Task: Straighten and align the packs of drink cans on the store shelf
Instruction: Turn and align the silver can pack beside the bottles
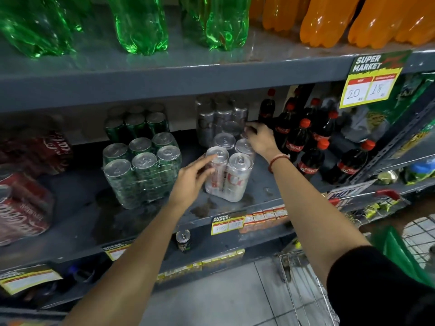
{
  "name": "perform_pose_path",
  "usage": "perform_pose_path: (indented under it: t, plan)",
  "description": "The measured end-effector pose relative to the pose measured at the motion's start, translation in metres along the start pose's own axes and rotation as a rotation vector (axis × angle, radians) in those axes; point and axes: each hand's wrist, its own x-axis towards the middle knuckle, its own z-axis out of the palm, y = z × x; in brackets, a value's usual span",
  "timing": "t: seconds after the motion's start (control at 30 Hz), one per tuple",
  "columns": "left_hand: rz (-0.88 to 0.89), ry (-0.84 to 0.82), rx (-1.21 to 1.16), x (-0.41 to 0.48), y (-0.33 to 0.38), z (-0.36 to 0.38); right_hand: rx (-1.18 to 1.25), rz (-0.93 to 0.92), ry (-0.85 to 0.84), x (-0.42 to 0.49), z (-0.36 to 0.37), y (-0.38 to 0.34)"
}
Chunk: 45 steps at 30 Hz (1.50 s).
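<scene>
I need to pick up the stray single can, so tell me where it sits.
The lone can stands upright on the lower shelf's front edge, below the silver can pack and just left of the yellow price tag.
</scene>
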Motion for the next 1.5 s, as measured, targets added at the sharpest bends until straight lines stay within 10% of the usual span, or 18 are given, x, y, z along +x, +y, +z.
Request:
perform_pose_path:
  t: [0.3,0.53,0.83,1.5]
  plan:
    - [-0.190,0.087,0.048,0.019,0.009,0.012,0.132,0.186,0.474,-0.070,0.004,0.018]
    - [-0.416,0.199,-0.122,-0.052,0.020,0.073,0.680,0.201,0.155,-0.107,-0.003,0.084]
    - [-0.482,0.072,0.078,-0.044,0.006,0.087,0.533,0.194,-0.291,-0.085,0.003,0.119]
    - [-0.425,0.070,0.045,-0.060,-0.010,0.097,0.286,0.132,-0.110,-0.112,0.001,0.144]
